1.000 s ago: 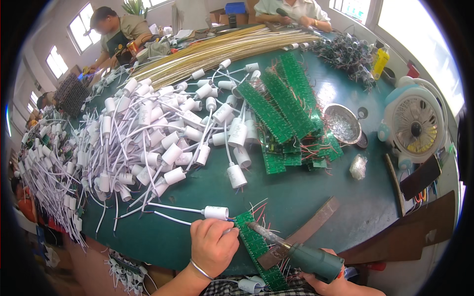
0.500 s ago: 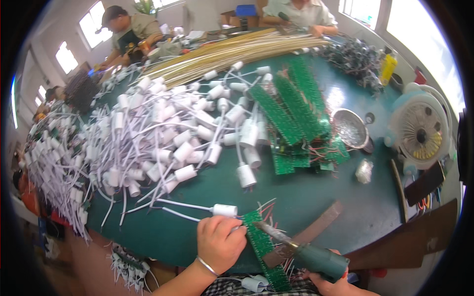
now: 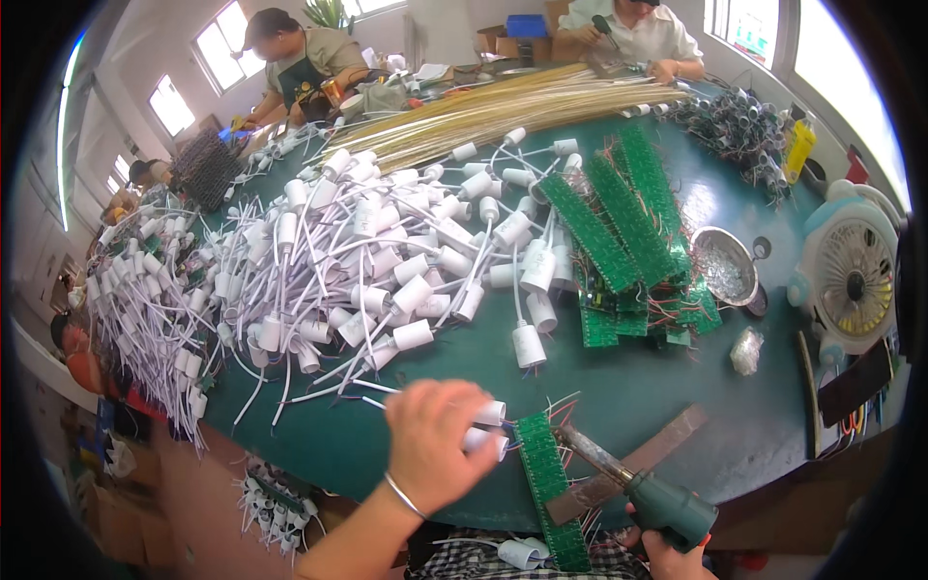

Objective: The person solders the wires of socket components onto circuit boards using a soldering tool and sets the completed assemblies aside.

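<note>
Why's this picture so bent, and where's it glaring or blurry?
In the head view, the fisheye lens bends straight edges; the far-right window is blown out white; a pale sheen lies on the green tabletop; the left hand looks slightly soft.

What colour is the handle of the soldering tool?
The handle is dark green, best seen in the head view.

The left hand (image 3: pixel 433 447) is curling over two white sockets (image 3: pixel 491 414) beside a green circuit board (image 3: pixel 544 459). The right hand (image 3: pixel 667 555) is gripping a green soldering iron (image 3: pixel 675 508), its tip (image 3: pixel 572 435) pointing toward the board. A brown strip (image 3: pixel 669 441) is lying across the board; a corded heap (image 3: pixel 414 293) is covering the table (image 3: pixel 638 387) leftward.
</note>
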`<move>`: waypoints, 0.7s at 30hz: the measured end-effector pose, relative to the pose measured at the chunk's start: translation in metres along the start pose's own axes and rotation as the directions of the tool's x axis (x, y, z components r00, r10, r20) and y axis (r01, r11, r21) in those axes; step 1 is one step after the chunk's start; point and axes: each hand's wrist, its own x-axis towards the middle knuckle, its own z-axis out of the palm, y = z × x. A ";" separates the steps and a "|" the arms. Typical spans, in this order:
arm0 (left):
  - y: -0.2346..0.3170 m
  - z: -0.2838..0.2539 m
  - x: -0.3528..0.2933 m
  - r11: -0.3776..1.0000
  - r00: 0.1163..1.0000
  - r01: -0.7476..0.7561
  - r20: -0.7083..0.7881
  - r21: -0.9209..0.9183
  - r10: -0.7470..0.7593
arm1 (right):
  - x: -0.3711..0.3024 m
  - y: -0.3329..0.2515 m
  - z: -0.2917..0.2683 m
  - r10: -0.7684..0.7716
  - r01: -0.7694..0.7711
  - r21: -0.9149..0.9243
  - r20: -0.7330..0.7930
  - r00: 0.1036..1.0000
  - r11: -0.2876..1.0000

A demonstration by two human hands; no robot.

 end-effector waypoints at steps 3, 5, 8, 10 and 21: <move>-0.044 0.003 0.023 0.979 0.988 0.107 -0.131 0.175 -0.085 | 0.001 0.002 -0.003 -0.125 0.130 -0.099 0.056 0.991 0.987; -0.067 0.010 0.032 0.957 0.977 0.175 -0.164 0.231 -0.139 | -0.004 0.005 -0.002 0.001 0.002 -0.051 0.063 0.998 0.999; -0.088 0.024 0.035 0.936 0.988 0.149 -0.075 0.318 -0.132 | -0.006 0.005 -0.001 -0.013 0.015 -0.099 0.023 1.000 0.995; -0.093 0.025 0.033 0.958 0.990 0.098 -0.125 0.271 -0.065 | -0.003 0.004 0.000 -0.102 0.104 -0.170 0.022 0.995 0.980; 0.028 0.010 -0.051 0.980 0.986 -0.018 0.157 -0.200 0.050 | 0.005 0.002 0.005 0.067 -0.073 0.172 0.039 0.997 0.982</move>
